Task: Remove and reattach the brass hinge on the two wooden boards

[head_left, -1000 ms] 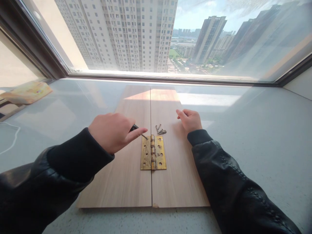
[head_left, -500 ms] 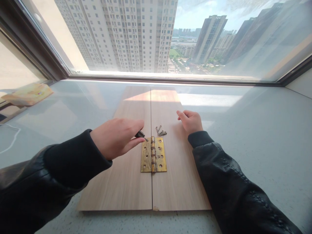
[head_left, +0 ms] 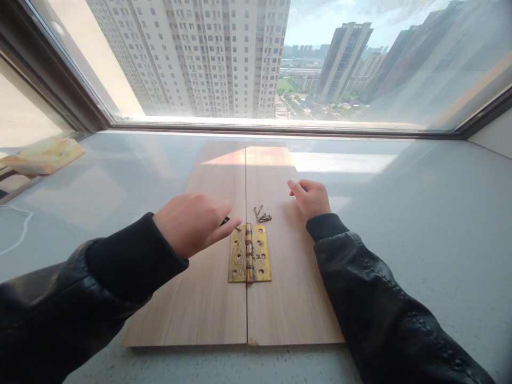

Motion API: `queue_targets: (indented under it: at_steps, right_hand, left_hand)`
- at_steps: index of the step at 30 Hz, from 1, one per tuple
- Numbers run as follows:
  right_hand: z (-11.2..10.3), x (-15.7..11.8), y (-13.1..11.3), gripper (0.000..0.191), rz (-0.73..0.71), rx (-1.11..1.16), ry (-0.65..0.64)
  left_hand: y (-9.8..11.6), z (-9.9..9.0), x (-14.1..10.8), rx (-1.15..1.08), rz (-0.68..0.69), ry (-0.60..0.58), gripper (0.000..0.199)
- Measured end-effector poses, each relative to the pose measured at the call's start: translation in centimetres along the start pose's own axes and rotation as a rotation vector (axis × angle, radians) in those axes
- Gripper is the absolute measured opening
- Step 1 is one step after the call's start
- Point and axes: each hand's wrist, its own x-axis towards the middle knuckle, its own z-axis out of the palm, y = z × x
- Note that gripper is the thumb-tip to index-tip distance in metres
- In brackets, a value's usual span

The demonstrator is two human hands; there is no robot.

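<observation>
A brass-coloured hinge (head_left: 249, 253) lies opened flat across the seam of two wooden boards, the left board (head_left: 192, 304) and the right board (head_left: 292, 309). My left hand (head_left: 196, 221) is closed around a dark-handled screwdriver (head_left: 225, 220), mostly hidden by the fingers. Its tip is over the top left hole of the hinge, where a screw seems to stand. Just above the hinge, several loose screws (head_left: 262, 215) lie in a small pile on the right board. My right hand (head_left: 312, 198) is curled closed at that board's right edge; whatever its fingers may hold is hidden.
The boards lie on a pale speckled sill (head_left: 416, 224) in front of a large window with a dark frame (head_left: 280, 129). A yellowish soft packet (head_left: 50, 154) is at the far left, with a white cable (head_left: 24, 229) below it.
My left hand has turned slightly at the wrist, so less of the screwdriver shows. My right hand keeps its place, and the whole view has shifted a little.
</observation>
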Motion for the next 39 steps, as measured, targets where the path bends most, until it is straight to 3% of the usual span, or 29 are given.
queue_targets:
  at_steps: [3,5,8,11,13,24,26,32,34,39]
  right_hand:
    - [0.0,0.0,-0.1,0.039,0.003,-0.001,-0.001]
    - [0.0,0.0,-0.1,0.039,0.007,-0.001,0.001]
    - [0.0,0.0,0.0,0.039,0.008,0.000,0.002]
    - [0.0,0.0,0.0,0.038,0.007,0.000,0.002]
    - [0.1,0.0,0.1,0.038,0.008,-0.002,0.004]
    - [0.1,0.1,0.1,0.039,-0.009,0.000,-0.001]
    - [0.1,0.1,0.2,0.039,-0.009,0.002,0.004]
    - [0.2,0.2,0.3,0.039,-0.008,0.001,0.012]
    - [0.2,0.1,0.3,0.039,-0.007,-0.001,0.010]
    - [0.2,0.1,0.2,0.039,-0.005,-0.003,0.011]
  left_hand:
    - [-0.8,0.5,0.1,-0.074,0.148,0.033,0.034]
    - [-1.0,0.7,0.0,-0.181,0.134,0.051,0.034]
    - [-0.5,0.4,-0.2,-0.289,-0.045,0.021,0.049]
    - [0.3,-0.3,-0.4,-0.196,-0.247,-0.046,0.067]
    - [0.7,-0.6,-0.3,-0.156,-0.286,-0.054,0.068]
    - [-1.1,0.2,-0.1,-0.217,0.113,-0.031,0.038]
    - [-1.2,-0.1,-0.2,-0.214,0.078,-0.034,0.038]
    - [0.0,-0.5,-0.4,-0.184,-0.294,-0.065,0.067]
    - [0.3,-0.4,-0.3,-0.175,-0.266,-0.073,0.064]
    - [-0.1,0.1,0.0,-0.153,-0.018,-0.061,0.049]
